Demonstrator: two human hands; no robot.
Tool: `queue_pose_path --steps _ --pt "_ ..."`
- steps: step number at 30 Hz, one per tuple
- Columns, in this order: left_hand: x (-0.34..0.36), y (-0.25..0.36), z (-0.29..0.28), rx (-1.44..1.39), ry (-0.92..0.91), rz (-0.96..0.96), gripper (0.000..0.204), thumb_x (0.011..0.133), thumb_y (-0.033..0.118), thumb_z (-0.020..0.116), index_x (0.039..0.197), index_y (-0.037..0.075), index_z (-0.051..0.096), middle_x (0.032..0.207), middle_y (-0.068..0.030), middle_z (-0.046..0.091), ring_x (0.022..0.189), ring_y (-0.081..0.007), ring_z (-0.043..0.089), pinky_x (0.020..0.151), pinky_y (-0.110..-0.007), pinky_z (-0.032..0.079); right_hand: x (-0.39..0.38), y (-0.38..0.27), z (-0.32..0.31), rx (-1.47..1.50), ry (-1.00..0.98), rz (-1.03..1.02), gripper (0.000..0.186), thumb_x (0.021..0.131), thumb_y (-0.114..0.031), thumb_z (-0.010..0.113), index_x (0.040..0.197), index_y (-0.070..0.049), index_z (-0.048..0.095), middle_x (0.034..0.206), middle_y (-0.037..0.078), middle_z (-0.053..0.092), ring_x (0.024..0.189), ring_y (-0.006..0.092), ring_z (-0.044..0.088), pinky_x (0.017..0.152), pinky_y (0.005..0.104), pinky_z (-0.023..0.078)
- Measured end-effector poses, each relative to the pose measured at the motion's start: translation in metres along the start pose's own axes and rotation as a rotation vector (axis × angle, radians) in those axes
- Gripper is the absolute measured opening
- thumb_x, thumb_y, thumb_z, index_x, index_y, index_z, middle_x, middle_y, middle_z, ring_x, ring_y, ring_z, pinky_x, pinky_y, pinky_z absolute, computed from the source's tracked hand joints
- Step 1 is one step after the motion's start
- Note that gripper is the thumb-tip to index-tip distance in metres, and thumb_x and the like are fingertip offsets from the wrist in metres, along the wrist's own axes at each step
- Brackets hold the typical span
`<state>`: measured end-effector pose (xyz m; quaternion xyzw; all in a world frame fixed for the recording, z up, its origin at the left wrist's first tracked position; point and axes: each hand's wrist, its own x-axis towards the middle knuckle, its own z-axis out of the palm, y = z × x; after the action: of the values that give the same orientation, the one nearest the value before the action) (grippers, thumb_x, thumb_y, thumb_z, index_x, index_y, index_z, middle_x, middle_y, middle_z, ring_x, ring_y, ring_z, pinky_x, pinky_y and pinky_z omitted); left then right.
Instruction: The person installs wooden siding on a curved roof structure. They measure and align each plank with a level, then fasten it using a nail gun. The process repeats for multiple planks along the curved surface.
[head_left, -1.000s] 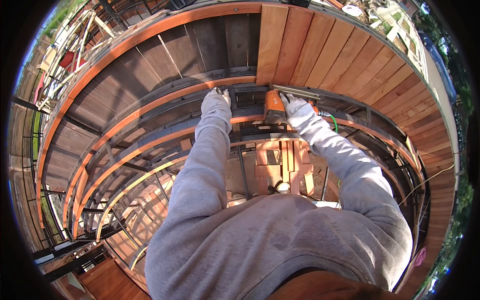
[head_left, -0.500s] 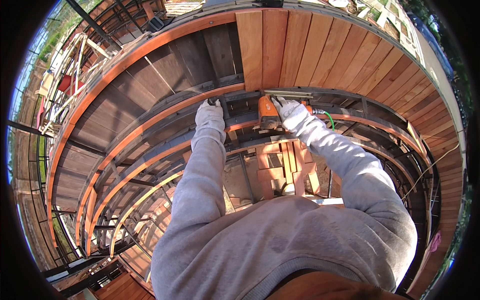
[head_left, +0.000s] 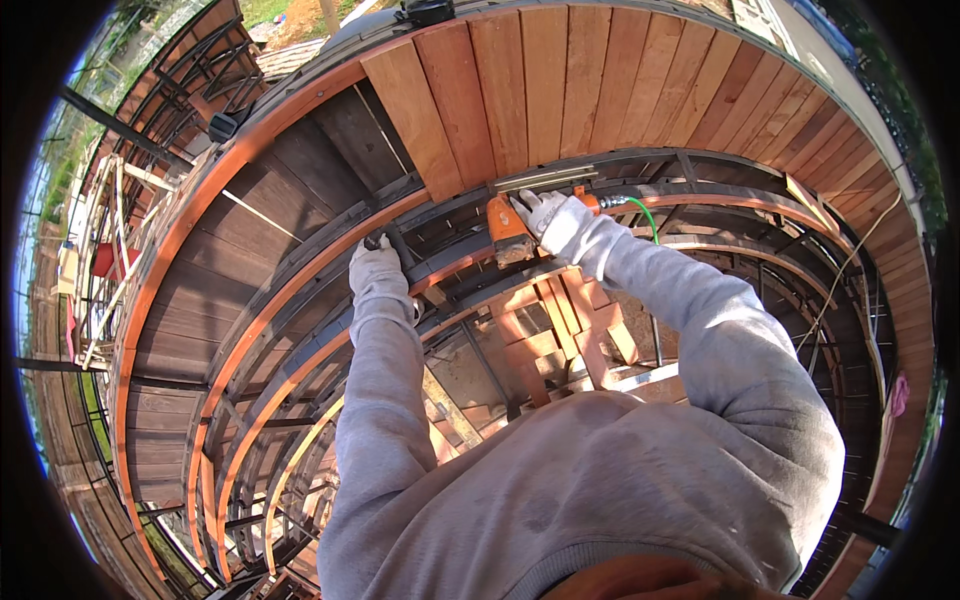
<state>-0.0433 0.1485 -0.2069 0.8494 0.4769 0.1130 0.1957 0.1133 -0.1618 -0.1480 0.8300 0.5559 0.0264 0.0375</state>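
My right hand (head_left: 552, 217), in a pale glove, is closed on an orange nail gun (head_left: 508, 230). A green hose (head_left: 646, 212) runs from the tool's right end. The gun rests against dark curved framing, just below the near ends of the reddish deck boards (head_left: 500, 85). My left hand (head_left: 378, 270), also gloved, is at the curved wooden rail (head_left: 310, 275), left of the boards' near corner. Its fingers are curled, with dark fingertips or a small dark thing among them that I cannot make out.
Several curved rails and dark metal supports (head_left: 285, 365) step down toward me. Cut wood pieces (head_left: 560, 325) lie below the framing. Dark brown panels (head_left: 215, 275) fill the left of the curve. A loose cord (head_left: 868, 250) hangs at the right; a black object (head_left: 425, 12) sits atop the far edge.
My view has turned, so the boards and both hands now appear farther left. The right hand still holds the nail gun; the left hand stays at the rail with its fingers curled.
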Motion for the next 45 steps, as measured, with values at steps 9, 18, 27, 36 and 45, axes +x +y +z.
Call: queue_pose_path --steps 9,18,27,36,45 --pt "0.003 0.011 0.001 -0.145 0.001 0.025 0.035 0.095 0.032 0.063 0.119 0.007 0.07 0.11 -0.0156 0.073 0.106 -0.0313 0.069 0.093 -0.037 0.051 -0.047 0.077 0.023 0.087 -0.005 -0.025 0.086 0.075 -0.043 0.076 0.145 -0.005 0.042 0.141 0.021 0.048 0.123 0.0361 0.055 0.104 0.0449 0.046" --pt "0.01 0.01 0.011 -0.133 -0.095 0.095 0.042 0.099 0.033 0.058 0.12 -0.002 0.066 0.112 -0.0171 0.072 0.105 -0.0288 0.069 0.09 -0.036 0.052 -0.039 0.074 0.038 0.094 -0.069 0.128 0.091 0.069 -0.042 0.076 0.149 -0.02 0.04 0.149 0.012 0.042 0.13 0.0351 0.05 0.109 0.0524 0.04" --pt "0.019 -0.014 0.023 -0.069 0.012 0.148 0.039 0.098 0.026 0.059 0.119 -0.005 0.065 0.116 -0.0201 0.07 0.11 -0.0307 0.066 0.095 -0.037 0.05 -0.034 0.066 0.021 0.116 -0.273 0.268 0.087 0.079 -0.047 0.071 0.154 -0.03 0.032 0.159 0.012 0.03 0.145 0.0341 0.032 0.117 0.0575 0.023" --pt "-0.019 0.02 -0.014 -0.287 -0.022 0.1 0.03 0.097 0.026 0.058 0.112 0.003 0.069 0.103 -0.0179 0.072 0.097 -0.0333 0.068 0.086 -0.039 0.052 -0.133 0.02 -0.015 0.086 0.239 0.437 0.087 0.081 -0.054 0.069 0.15 -0.012 0.038 0.153 0.019 0.036 0.145 0.0366 0.027 0.118 0.0583 0.018" --pt "-0.054 0.039 -0.058 -0.442 -0.081 0.003 0.026 0.102 0.025 0.054 0.108 0.002 0.066 0.098 -0.0146 0.07 0.087 -0.0291 0.065 0.082 -0.04 0.051 -0.387 -0.11 0.114 0.77 -0.282 1.141 0.069 0.081 -0.035 0.078 0.139 -0.009 0.052 0.13 0.016 0.06 0.121 0.0333 0.058 0.102 0.0394 0.048"
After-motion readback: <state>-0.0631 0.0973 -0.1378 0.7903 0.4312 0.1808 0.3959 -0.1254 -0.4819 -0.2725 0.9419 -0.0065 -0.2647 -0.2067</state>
